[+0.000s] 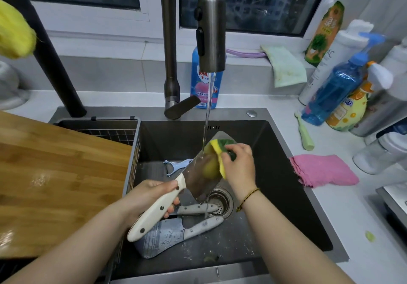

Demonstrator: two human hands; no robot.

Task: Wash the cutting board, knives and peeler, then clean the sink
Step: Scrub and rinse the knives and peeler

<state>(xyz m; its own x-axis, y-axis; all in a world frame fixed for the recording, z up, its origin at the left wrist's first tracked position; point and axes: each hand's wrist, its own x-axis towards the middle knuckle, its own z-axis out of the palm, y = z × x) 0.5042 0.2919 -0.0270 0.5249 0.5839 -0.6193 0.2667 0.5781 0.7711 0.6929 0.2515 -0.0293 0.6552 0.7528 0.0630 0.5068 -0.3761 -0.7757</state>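
Sponge (217, 149) rubs cleaver (198, 179); white bottle (327, 68) reads "AC", perhaps cut off.

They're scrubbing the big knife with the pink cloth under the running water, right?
No. The head view shows the right hand scrubbing the cleaver under running water with a yellow-and-green sponge; the pink cloth lies on the counter.

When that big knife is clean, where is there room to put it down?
Bare: the wooden cutting board, the counter nearer than the pink cloth (one green scrap), and the sink floor right of the drain. Crowded: two grey-handled knives and the peeler by the drain; bottles in the back right corner.
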